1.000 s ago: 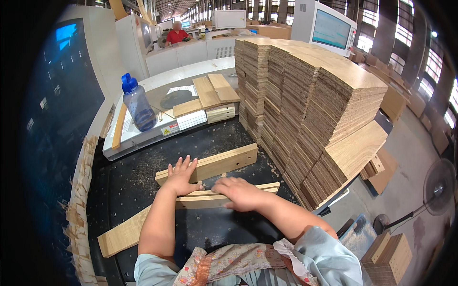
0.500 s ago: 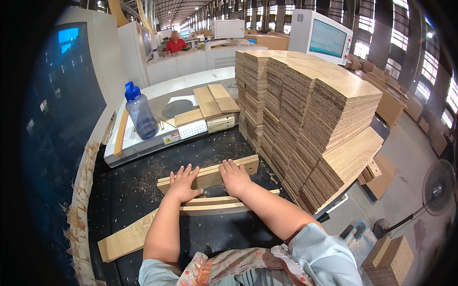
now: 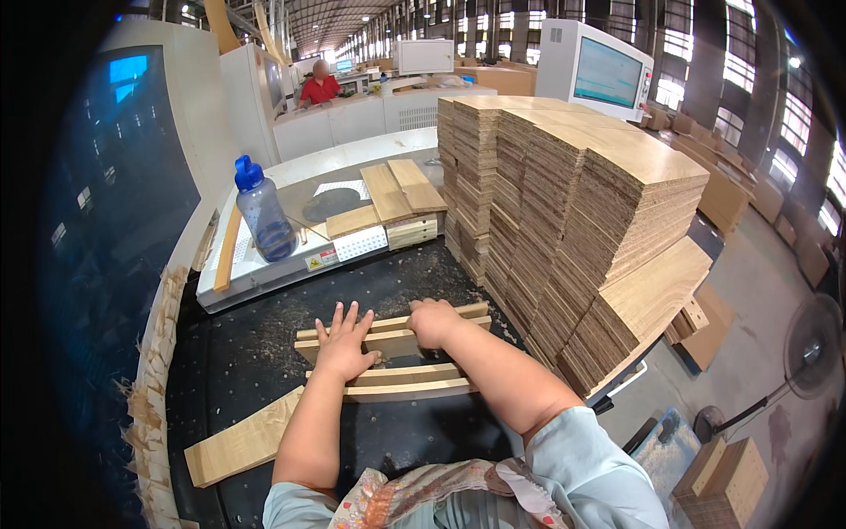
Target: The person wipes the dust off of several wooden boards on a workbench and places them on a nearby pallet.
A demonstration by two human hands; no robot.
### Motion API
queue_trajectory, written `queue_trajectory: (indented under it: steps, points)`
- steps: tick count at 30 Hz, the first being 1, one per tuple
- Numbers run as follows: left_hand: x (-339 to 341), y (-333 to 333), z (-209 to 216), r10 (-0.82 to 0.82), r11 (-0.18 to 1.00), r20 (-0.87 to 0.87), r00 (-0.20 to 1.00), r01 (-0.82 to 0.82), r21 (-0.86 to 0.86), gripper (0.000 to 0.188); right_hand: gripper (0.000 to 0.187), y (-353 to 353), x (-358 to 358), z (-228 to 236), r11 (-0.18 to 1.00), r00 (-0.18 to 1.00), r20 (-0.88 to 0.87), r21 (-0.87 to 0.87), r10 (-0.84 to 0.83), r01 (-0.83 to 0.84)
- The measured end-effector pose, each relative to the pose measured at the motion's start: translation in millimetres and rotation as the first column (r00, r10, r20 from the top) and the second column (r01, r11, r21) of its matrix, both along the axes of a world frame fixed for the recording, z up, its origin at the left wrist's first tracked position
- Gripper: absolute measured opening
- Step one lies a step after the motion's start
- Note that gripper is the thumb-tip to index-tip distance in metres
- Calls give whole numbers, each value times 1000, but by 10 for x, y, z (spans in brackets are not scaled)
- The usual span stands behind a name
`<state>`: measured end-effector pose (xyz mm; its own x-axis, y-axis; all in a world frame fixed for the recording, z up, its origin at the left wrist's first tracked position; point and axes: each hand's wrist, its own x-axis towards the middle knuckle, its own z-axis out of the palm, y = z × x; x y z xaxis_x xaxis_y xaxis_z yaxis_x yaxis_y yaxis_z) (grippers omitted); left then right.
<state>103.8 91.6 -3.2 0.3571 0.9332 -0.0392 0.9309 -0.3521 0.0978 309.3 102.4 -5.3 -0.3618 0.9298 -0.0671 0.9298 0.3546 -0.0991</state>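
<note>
**Left hand and right hand at the far pair of boards**

In the head view, the far pair of boards is in the middle of the black counter, which has a smooth surface with small holes and a scatter of pale sawdust. These boards are long, narrow and straw-coloured, with wood grain on the face, and they stand on edge, with a gap visible between them at the right. Their long axis goes from left to right; the right end lies slightly farther from the person and points toward the tall stack of panels with rough, crumbly-looking edges.

The left hand rests over the left part, its fingers spread wide. The right hand bends its fingers over the right part; the tips are hidden, so I cannot tell whether they hold a board.

Nearer to the person, the near pair of boards lies in almost the same direction. At the left, a flat board points obliquely, its near end toward lower left.
</note>
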Motion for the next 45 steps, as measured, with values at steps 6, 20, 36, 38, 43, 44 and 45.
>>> queue_trajectory:
  steps: [6, 20, 36, 38, 43, 44, 45]
  points:
    - [-38, -50, -42, -27, 987, 74, 997, 15, 158, 104, 14, -91, -20, -98, 902, 992, 116, 423, 45, -91]
    - [-49, -57, -31, -10, 993, 86, 996, -1, 118, 111, 18, -48, -44, -52, 929, 981, 178, 347, 70, -130]
    - [-48, -87, -23, -43, 984, 76, 996, 29, 173, 97, 19, -176, -2, 186, 937, 997, 73, 345, 31, -54]
    - [-79, -94, -60, -90, 976, 95, 991, 69, 206, 90, 20, -322, 12, 307, 968, 996, 74, 239, 55, -72]
    - [-59, -81, -117, -137, 987, 199, 971, 116, 113, 77, 30, -516, 206, 2, 997, 966, -255, -83, -30, 10]
    - [-26, -79, -113, -141, 986, 184, 973, 120, 119, 74, 32, -540, 259, -108, 998, 952, -306, -68, -31, 11]
    - [-48, -98, -85, -127, 987, 163, 978, 108, 123, 72, 48, -545, 270, -69, 988, 955, -297, -145, 2, -47]
